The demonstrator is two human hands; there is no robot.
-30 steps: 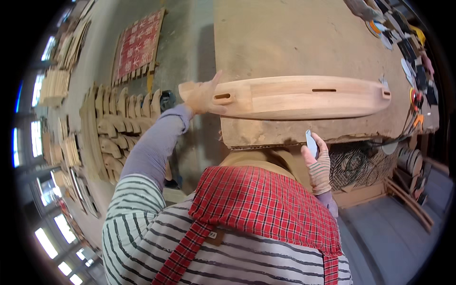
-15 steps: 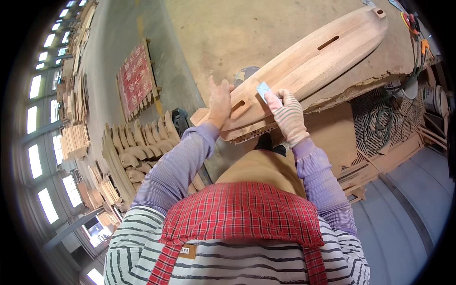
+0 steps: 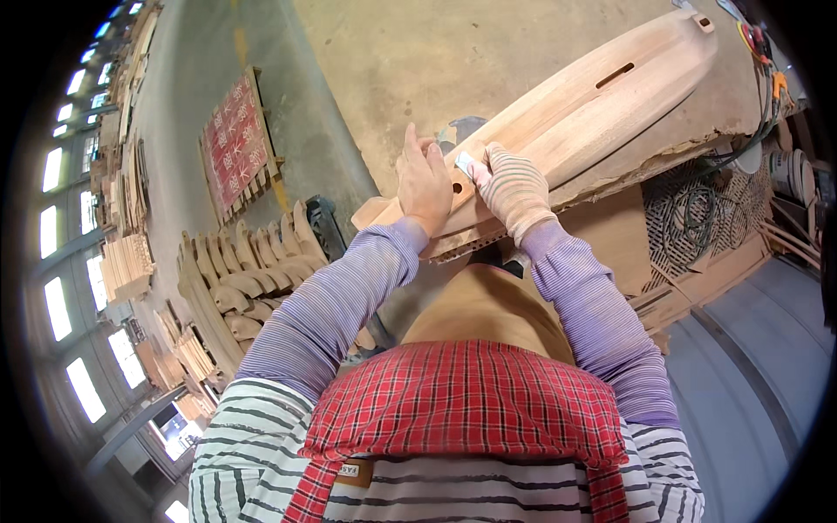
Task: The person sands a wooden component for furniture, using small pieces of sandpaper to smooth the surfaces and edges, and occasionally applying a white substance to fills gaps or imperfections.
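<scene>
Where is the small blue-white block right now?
In the head view, upper centre: the small block is pinched in the gloved right hand and pressed on the long wooden board, beside the bare left hand.

One long wooden board [image 3: 575,105], one red pallet [image 3: 237,144], perhaps a dozen stacked carved pieces [image 3: 253,275].

Clad in purple-striped sleeves [image 3: 340,296], a striped knit glove on the right hand [image 3: 516,187], red plaid apron [image 3: 462,401] over striped shirt [image 3: 253,436].
</scene>
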